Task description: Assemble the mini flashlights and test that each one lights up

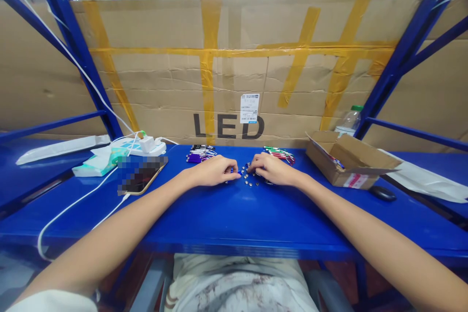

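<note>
My left hand (pixel 218 170) rests over the middle of the blue table, its thumb and fingers pinched together; what they hold, if anything, is too small to make out. Opposite it, my right hand (pixel 273 169) reaches down with curled fingers at the edge of several small round silver discs (pixel 246 183) like button cells. Its fingertips are partly hidden. Behind my left hand lies a bundle of slim purple, silver and black tubes (pixel 200 154). Slim green and red tubes with metal clips (pixel 280 154) lie in another bundle behind my right hand.
An open cardboard box (pixel 351 158) stands at the right, near a black mouse (pixel 382 193) and a green-capped bottle (pixel 351 119). At the left are a phone (pixel 144 175), a tissue pack (pixel 97 163) and a white power strip (pixel 127 145) with cables. Cardboard (pixel 164 87) walls the back.
</note>
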{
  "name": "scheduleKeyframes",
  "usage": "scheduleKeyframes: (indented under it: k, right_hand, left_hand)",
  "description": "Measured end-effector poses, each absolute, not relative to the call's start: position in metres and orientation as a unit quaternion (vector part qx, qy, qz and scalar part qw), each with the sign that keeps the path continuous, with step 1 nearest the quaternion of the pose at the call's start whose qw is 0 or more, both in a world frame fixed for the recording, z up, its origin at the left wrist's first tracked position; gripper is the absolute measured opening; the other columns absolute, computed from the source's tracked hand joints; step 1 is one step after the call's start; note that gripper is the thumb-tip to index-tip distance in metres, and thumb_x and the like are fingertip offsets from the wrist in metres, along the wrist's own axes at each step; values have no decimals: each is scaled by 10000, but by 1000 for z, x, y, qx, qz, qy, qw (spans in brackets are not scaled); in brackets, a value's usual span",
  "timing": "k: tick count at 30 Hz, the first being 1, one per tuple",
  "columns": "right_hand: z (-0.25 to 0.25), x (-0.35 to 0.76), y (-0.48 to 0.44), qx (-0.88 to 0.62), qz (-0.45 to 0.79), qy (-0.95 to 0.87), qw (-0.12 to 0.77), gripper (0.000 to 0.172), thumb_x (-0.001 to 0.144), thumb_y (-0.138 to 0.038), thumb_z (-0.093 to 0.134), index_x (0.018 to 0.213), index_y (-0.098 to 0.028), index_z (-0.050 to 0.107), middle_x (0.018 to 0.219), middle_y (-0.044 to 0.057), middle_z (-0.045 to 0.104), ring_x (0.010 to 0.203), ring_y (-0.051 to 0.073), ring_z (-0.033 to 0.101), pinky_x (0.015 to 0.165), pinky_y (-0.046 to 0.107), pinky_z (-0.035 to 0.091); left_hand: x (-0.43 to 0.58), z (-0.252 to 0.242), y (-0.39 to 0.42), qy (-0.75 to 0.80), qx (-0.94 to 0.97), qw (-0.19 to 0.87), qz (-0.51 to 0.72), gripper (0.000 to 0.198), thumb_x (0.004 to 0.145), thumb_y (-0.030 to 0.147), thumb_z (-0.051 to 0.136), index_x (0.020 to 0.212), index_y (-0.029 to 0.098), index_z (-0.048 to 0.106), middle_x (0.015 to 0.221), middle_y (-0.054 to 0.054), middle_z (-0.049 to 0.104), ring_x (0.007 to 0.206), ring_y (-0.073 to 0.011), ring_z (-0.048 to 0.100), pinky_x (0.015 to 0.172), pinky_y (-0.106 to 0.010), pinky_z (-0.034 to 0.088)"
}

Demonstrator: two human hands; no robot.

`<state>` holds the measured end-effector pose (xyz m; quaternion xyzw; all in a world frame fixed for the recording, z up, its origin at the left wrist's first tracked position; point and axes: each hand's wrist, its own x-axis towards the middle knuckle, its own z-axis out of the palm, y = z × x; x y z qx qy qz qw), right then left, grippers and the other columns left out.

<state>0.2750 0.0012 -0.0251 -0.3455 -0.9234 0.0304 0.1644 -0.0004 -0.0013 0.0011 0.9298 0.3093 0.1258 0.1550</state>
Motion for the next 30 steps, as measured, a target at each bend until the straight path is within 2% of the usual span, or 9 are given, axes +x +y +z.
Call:
scheduleKeyframes:
  k: [6,12,15,18,23,30]
  right_hand:
    - [-26,273,0,-333,36,-925,178,370,988,-68,504,1126,-207,818,1119,102,771,1042,255,681,1022,439,471]
    - [-28,264,-2,-340,48,-925,164,396,983,-53,505,1206,-198,798,1154,114,776,1052,264,674,1003,436,478]
    - [-28,262,-1,-355,34,-921,158,419,974,-28,499,1222,-201,789,1174,117,768,1060,263,664,1005,434,464]
    - [-25,262,-1,-357,23,-919,168,403,983,-33,489,1203,-197,784,1162,116,768,1035,253,657,982,414,453]
    - [-18,266,-4,-375,-12,-903,209,292,1044,-151,493,1160,-204,755,1101,97,787,993,251,650,927,402,413]
    - [-12,266,-12,-399,-30,-885,237,199,1051,-220,503,1064,-222,702,1081,73,796,999,255,646,909,397,354]
  left_hand:
    - [-1,2,1,312,931,130,135,271,1018,453,629,1023,204,736,759,-11,726,678,-180,637,667,-270,385]
    - [-3,1,4,310,932,120,142,314,1022,488,609,1003,196,722,770,-15,709,688,-180,612,666,-279,370]
    - [-4,2,5,314,924,156,153,342,1012,511,611,993,187,718,781,-17,713,692,-172,615,667,-274,390]
    - [-3,3,6,315,903,237,170,401,991,561,622,981,171,715,797,-26,723,713,-170,631,667,-265,432]
    - [0,1,5,302,864,337,221,418,978,574,646,1023,159,670,818,-47,750,751,-177,676,716,-279,492]
    - [3,-3,3,296,844,353,273,330,1000,488,634,1103,175,613,796,-24,732,730,-168,664,733,-294,500]
